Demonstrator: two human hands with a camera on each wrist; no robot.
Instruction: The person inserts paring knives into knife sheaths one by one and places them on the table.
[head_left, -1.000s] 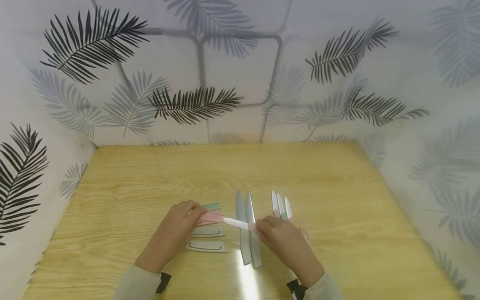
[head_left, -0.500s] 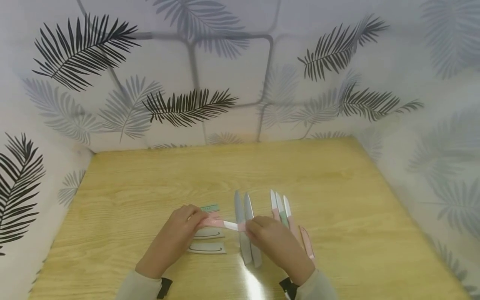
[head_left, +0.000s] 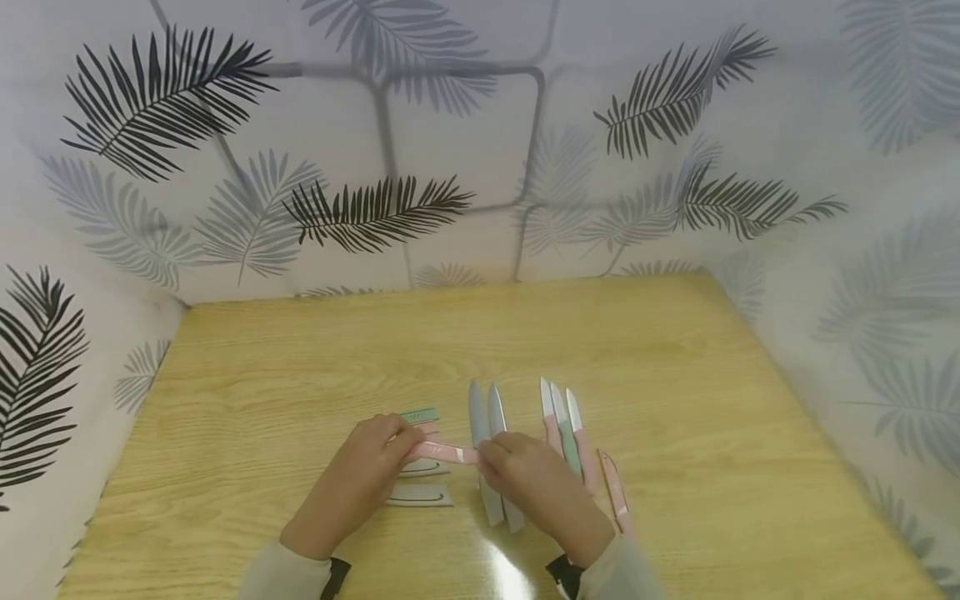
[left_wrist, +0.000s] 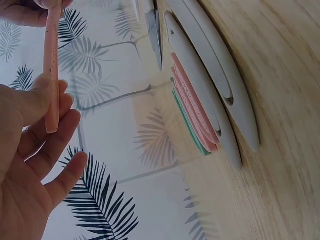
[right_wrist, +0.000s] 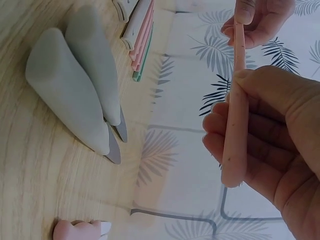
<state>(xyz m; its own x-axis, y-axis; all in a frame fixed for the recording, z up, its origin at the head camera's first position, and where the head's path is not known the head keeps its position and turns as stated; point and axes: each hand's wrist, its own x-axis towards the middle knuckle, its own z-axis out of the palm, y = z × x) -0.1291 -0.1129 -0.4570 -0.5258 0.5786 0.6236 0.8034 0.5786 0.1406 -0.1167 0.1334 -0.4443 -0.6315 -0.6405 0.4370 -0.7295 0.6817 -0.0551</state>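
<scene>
My left hand (head_left: 360, 479) pinches a pink blade sheath (left_wrist: 51, 65) between thumb and fingers. My right hand (head_left: 536, 487) grips the pink handle of a small knife (right_wrist: 237, 135). Sheath and knife line up end to end above the table, and in the head view only a sliver of white blade shows between them. Under the left hand lie two grey sheaths (head_left: 420, 495), with pink sheaths (left_wrist: 192, 102) and a green sheath (head_left: 420, 414) beyond. Two large grey-handled knives (head_left: 477, 408) lie side by side below the right hand, partly hidden by it.
Right of the right hand lie three small knives: two pink-handled, one green-handled knife (head_left: 568, 446) between them. A slim pink item (head_left: 615, 487), perhaps a sheathed knife, lies nearer the front. Leaf-patterned cloth (head_left: 450, 150) surrounds the wooden table (head_left: 315, 350).
My right hand has moved left with the knife, and its blade has slid into the sheath until little of it shows. The left hand has stayed nearly in place.
</scene>
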